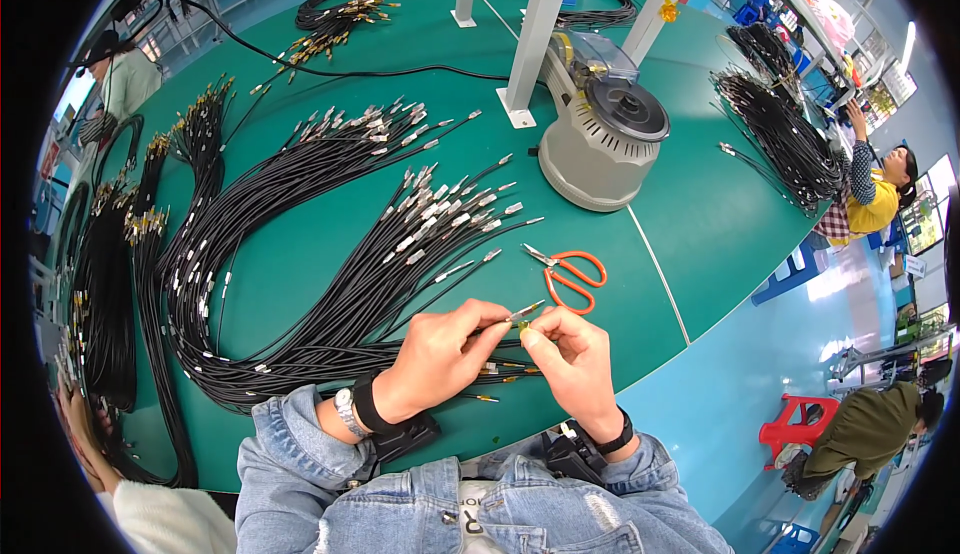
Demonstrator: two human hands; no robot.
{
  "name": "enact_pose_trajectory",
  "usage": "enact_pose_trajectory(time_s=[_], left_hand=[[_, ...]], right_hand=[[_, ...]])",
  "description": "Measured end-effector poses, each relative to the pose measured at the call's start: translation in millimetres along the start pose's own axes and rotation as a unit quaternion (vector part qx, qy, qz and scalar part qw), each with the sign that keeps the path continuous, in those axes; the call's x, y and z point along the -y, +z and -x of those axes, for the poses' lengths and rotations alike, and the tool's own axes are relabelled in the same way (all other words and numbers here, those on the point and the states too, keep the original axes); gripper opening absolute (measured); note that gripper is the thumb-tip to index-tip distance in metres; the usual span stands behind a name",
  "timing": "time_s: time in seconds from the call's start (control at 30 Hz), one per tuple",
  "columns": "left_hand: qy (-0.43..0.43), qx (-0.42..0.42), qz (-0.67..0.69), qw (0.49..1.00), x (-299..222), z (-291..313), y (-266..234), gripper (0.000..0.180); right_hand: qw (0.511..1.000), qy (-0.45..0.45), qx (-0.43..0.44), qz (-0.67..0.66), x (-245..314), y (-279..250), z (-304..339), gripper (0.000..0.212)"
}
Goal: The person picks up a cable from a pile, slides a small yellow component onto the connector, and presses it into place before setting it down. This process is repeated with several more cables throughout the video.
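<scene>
My left hand [437, 356] is closed in a pinch on a thin black cable, whose silvery end [528, 309] sticks out past the fingertips. Close beside it, my right hand [578, 362] pinches a small yellow-green piece [523, 325], too small to name. The fingertips of both hands nearly meet above the green table. Under and behind my left hand spreads a thick bundle of black cables [330, 329] with white-tagged ends. Just beyond my hands lie orange-handled scissors [574, 279], their blades pointing to the far left.
A grey machine with a round black top [607, 134] stands beyond the scissors, beside a metal post [530, 49]. More cable bundles lie on the green table [600, 239] at left, far left and far right [775, 134]. A person in white sits close at my left; others work around.
</scene>
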State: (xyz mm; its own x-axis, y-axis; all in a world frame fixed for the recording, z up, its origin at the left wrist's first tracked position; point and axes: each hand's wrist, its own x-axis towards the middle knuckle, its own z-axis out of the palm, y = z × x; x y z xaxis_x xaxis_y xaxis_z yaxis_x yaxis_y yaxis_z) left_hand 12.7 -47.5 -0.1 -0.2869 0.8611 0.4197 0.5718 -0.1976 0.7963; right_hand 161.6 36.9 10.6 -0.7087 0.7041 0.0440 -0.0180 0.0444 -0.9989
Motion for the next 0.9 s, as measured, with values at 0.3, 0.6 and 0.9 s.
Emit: enact_pose_trajectory(time_s=[0.3, 0.6, 0.9], left_hand=[[-0.113, 0.029, 0.154, 0.981, -0.8, -2.1, -5.1, 0.007], [-0.096, 0.054, 0.087, 0.99, -2.0, -1.3, -5.5, 0.017], [-0.053, 0.05, 0.054, 0.996, 0.1, 1.2, -3.9, 0.021]], right_hand=[[0.999, -0.016, 0.017, -0.03, -3.4, 6.7, -0.6, 0.005], [0.999, -0.023, 0.03, 0.023, -2.9, 1.4, -3.9, 0.008], [0.997, -0.027, -0.007, 0.07, -3.0, 3.1, -4.9, 0.008]])
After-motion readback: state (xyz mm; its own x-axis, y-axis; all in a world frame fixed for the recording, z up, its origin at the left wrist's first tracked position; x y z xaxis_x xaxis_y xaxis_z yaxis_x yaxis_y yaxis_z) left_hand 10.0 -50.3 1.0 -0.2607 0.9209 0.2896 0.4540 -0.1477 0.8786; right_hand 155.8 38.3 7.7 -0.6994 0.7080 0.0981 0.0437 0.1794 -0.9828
